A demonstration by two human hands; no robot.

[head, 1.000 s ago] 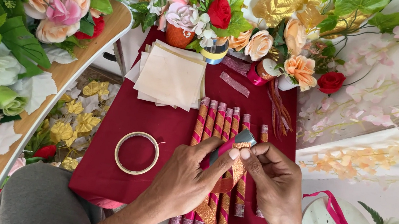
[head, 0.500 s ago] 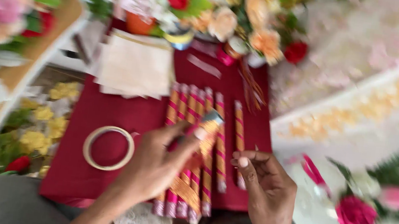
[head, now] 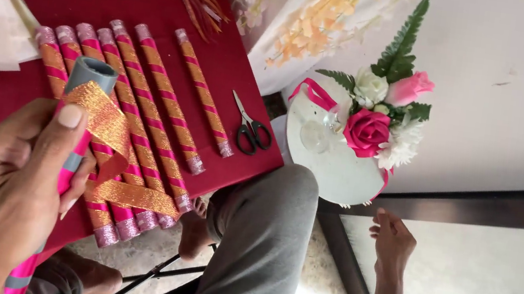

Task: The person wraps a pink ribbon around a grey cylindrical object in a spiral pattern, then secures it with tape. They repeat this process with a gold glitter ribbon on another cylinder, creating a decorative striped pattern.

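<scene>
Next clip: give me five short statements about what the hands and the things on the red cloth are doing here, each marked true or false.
1. The left hand grips a grey tube partly wrapped in pink and gold glitter ribbon. True.
2. The right hand holds the black-handled scissors. False: the scissors lie on the red cloth, and the right hand is empty, out over the floor.
3. Several finished pink-and-gold wrapped sticks lie side by side on the cloth. True.
4. The white round board with pink and white artificial flowers rests on the red cloth. False: it sits beside the table, off the cloth.
5. The gold ribbon is fully wound on the tube. False: a loose length hangs off it.
</scene>
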